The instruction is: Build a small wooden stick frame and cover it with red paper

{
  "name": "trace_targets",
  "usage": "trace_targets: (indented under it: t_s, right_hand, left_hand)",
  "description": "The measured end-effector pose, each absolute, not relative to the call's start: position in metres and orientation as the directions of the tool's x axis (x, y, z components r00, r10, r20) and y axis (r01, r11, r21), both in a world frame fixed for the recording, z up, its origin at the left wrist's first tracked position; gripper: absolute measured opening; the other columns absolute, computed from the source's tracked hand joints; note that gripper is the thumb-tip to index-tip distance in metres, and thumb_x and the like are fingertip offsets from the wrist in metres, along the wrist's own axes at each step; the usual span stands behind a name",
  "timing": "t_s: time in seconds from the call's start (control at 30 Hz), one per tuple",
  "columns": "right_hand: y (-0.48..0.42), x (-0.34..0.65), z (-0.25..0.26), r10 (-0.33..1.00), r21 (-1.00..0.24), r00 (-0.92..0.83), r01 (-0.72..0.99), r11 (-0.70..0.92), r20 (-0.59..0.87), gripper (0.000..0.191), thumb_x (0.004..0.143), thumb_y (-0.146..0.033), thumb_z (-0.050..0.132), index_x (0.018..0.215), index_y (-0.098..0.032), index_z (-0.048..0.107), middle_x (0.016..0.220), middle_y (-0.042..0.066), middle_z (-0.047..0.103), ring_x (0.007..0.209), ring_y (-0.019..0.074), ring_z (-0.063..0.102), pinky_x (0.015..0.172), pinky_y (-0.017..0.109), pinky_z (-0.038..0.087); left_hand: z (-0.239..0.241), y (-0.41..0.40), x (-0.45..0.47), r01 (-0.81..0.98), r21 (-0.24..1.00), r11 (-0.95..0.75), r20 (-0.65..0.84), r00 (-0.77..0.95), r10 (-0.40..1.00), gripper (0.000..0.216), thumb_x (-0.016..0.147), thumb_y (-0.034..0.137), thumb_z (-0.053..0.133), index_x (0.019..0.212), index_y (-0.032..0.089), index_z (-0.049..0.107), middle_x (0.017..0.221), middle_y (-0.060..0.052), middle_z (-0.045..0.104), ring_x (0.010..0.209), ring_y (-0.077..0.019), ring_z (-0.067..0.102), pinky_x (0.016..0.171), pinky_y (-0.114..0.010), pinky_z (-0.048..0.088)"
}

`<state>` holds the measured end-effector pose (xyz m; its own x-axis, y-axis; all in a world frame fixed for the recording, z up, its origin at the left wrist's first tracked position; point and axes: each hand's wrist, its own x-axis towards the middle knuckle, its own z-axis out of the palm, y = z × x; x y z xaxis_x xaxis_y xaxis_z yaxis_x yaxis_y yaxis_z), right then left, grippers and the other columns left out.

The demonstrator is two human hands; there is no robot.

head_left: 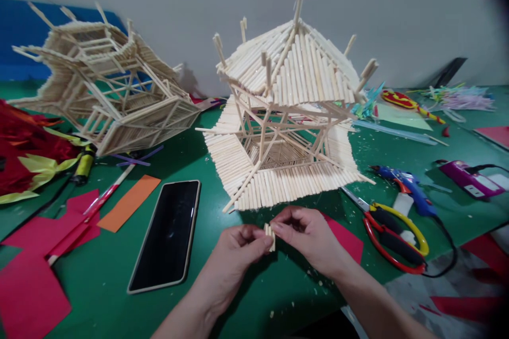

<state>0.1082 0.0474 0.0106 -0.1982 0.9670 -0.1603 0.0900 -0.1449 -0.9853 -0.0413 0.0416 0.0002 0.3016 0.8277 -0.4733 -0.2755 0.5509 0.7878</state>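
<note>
Between my two hands is a small bundle of short wooden sticks (270,237), set side by side. My left hand (242,249) pinches it from the left, thumb in front. From the right, my right hand (300,230) pinches its upper end with thumb and fingertips. Just beyond my hands stands a pavilion model made of wooden sticks (294,185), with a pointed roof above a wide lower skirt of sticks. Short stick clusters rise from its roof corners and peak. I cannot tell whether the sticks in the bundle are joined.
A phone (167,235) and an orange paper strip (129,203) lie left. Scissors (393,238), a blue glue gun (411,185) and a purple power strip (471,177) lie right. A second stick model (147,122) rests tilted at back left. Red paper (35,296) lies front left.
</note>
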Motion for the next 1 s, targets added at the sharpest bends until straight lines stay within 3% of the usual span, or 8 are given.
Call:
trace_targets:
  t_s: [0.27,0.43,0.57,0.73,0.8,0.9,1.0]
  right_hand:
    - [0.046,0.104,0.004,0.975,-0.989,-0.167,0.052,-0.141,-0.148,0.016,0.074,-0.029,0.055,0.080,-0.016,0.063,0.068,0.001,0.061,0.063,0.0113,0.054,0.056,0.022,0.042]
    - [0.044,0.106,0.004,0.967,-0.979,-0.152,0.064,-0.195,-0.203,0.022,0.081,-0.029,0.047,0.088,-0.016,0.063,0.063,-0.001,0.057,0.053,0.0079,0.048,0.048,0.019,0.037]
    - [0.045,0.109,0.003,0.975,-0.972,-0.150,0.195,-0.132,-0.163,0.023,0.082,-0.029,0.044,0.087,-0.016,0.062,0.063,0.000,0.058,0.057,0.0102,0.053,0.050,0.020,0.040]
    - [0.046,0.114,0.001,0.990,-0.930,-0.118,0.365,-0.026,-0.074,0.016,0.078,-0.024,0.049,0.087,-0.017,0.061,0.078,0.003,0.061,0.067,0.0144,0.054,0.059,0.025,0.041]
    - [0.044,0.113,0.000,0.989,-0.858,-0.148,0.511,0.055,-0.025,0.017,0.076,-0.023,0.051,0.089,-0.019,0.060,0.081,0.004,0.059,0.069,0.0157,0.053,0.061,0.026,0.041]
    - [0.040,0.106,-0.003,0.978,-0.647,-0.209,0.742,0.177,0.027,0.021,0.075,-0.029,0.053,0.093,-0.020,0.059,0.085,0.006,0.057,0.080,0.0204,0.052,0.070,0.031,0.040]
    - [0.038,0.096,-0.004,0.978,-0.512,-0.208,0.838,0.188,0.019,0.026,0.074,-0.036,0.054,0.093,-0.019,0.059,0.085,0.007,0.057,0.080,0.0232,0.051,0.070,0.034,0.039]
  left_hand:
    - [0.003,0.041,-0.041,-0.299,0.770,0.564,-0.497,0.273,0.824,0.011,0.062,0.019,0.067,0.058,0.012,0.059,0.053,0.003,0.053,0.052,-0.0074,0.042,0.052,-0.020,0.031]
    - [0.003,0.042,-0.041,-0.285,0.776,0.563,-0.501,0.263,0.824,0.011,0.063,0.020,0.067,0.059,0.013,0.060,0.055,0.002,0.054,0.053,-0.0078,0.042,0.053,-0.021,0.032]
    - [0.002,0.043,-0.042,-0.266,0.786,0.558,-0.500,0.258,0.827,0.011,0.063,0.022,0.066,0.059,0.013,0.061,0.055,0.002,0.053,0.053,-0.0081,0.042,0.053,-0.021,0.033]
    - [0.004,0.046,-0.048,-0.275,0.799,0.535,-0.492,0.213,0.844,0.009,0.064,0.020,0.066,0.060,0.013,0.061,0.055,0.003,0.052,0.050,-0.0069,0.041,0.052,-0.020,0.032]
    - [0.004,0.049,-0.050,-0.301,0.804,0.512,-0.479,0.183,0.859,0.012,0.063,0.018,0.066,0.055,0.014,0.059,0.051,0.004,0.049,0.048,-0.0062,0.039,0.050,-0.019,0.031]
    - [0.003,0.051,-0.052,-0.311,0.821,0.479,-0.455,0.151,0.878,0.016,0.063,0.019,0.066,0.051,0.014,0.056,0.048,0.006,0.045,0.046,-0.0061,0.037,0.048,-0.019,0.030]
    - [0.001,0.053,-0.053,-0.302,0.835,0.461,-0.444,0.126,0.887,0.013,0.062,0.020,0.067,0.053,0.014,0.058,0.049,0.005,0.048,0.047,-0.0069,0.039,0.049,-0.020,0.031]
